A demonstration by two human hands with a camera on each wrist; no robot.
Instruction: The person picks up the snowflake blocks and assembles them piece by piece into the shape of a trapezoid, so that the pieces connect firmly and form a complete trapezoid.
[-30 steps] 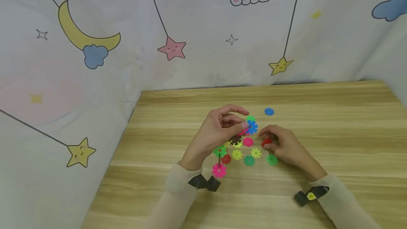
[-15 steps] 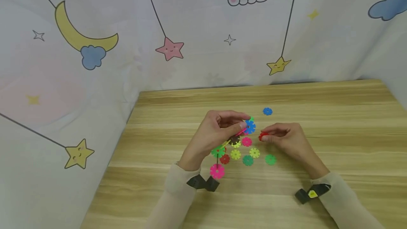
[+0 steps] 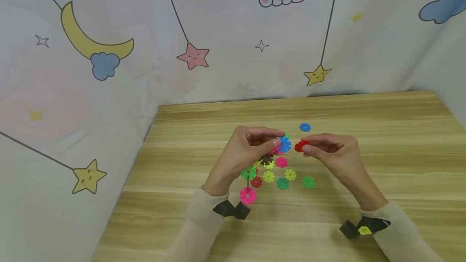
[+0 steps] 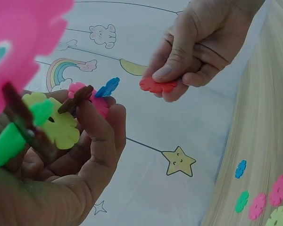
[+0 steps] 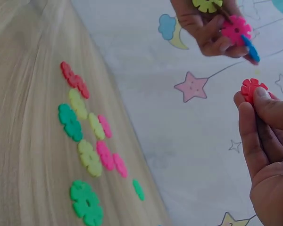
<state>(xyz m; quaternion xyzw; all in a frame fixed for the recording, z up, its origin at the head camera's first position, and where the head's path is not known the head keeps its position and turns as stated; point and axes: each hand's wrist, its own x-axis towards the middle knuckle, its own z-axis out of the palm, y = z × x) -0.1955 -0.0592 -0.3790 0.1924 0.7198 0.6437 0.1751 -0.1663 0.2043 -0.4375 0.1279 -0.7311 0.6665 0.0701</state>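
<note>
My left hand [image 3: 244, 157] pinches a chain of interlocked plastic snowflake discs above the table. In the left wrist view the chain runs from a large pink disc [image 4: 23, 42] through brown, green [image 4: 9, 143] and yellow [image 4: 61, 127] ones to a blue disc [image 4: 107, 87] at its far end. Between thumb and fingers, my right hand [image 3: 336, 157] holds a single red snowflake disc [image 3: 300, 146]. It faces the chain's blue end, with a small gap between them, as the right wrist view also shows. The left palm hides part of the chain.
Loose snowflake discs lie flat below the hands: a green one [image 3: 308, 182], a teal one [image 3: 282, 183], a yellow one [image 3: 290, 174] and several others. A blue disc [image 3: 305, 127] lies farther back. The wooden table [image 3: 400, 153] meets a printed cloth backdrop [image 3: 233, 72].
My right hand has lifted the red disc off the table and brought it up and slightly left, level with the chain's blue end. The left hand has stayed nearly still, its fingers drawn closer together.
</note>
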